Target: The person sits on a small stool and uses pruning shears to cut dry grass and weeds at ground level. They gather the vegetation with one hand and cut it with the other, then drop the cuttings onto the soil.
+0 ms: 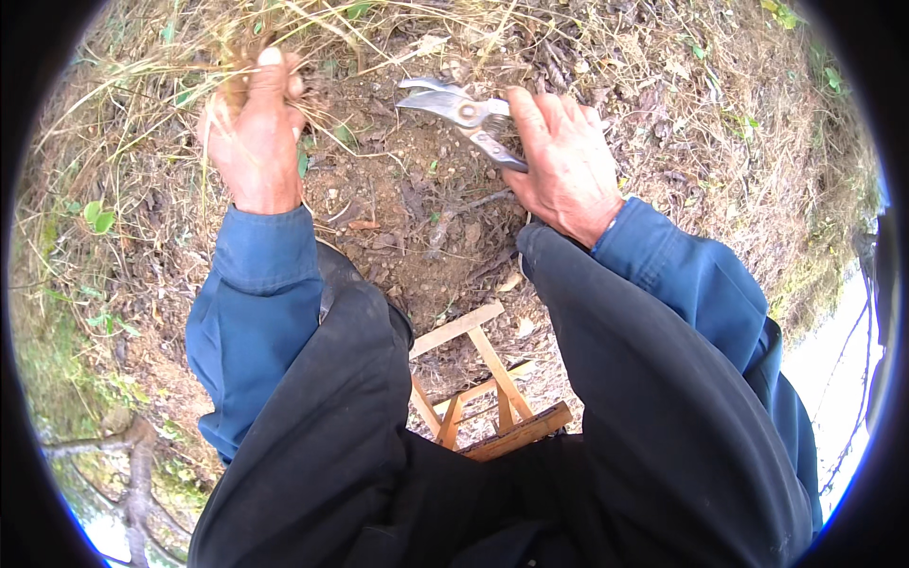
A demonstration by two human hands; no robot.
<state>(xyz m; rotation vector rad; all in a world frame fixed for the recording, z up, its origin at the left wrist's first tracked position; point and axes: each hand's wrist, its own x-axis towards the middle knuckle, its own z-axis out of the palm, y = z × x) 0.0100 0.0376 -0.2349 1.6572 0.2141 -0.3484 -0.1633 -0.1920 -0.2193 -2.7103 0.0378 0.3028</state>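
My left hand (259, 135), at the upper left, is closed around a bunch of dry grass stems (234, 60); part of the grass is blurred and hides some fingers. On the right, my right hand (564, 160) grips a pair of bypass pruning shears (465, 112) by the handles. The shears' blades are parted and point left towards the other hand, with nothing seen between them. Bare brown soil (426, 170) with small stones and dead leaves lies below and between both hands.
A wooden folding stool (515, 432) stands under me between my legs. A dark boot (337, 273) shows beside my left knee. Dry grass and leaf litter (710, 142) spread around, and a branching tree trunk (138, 476) is at the lower left.
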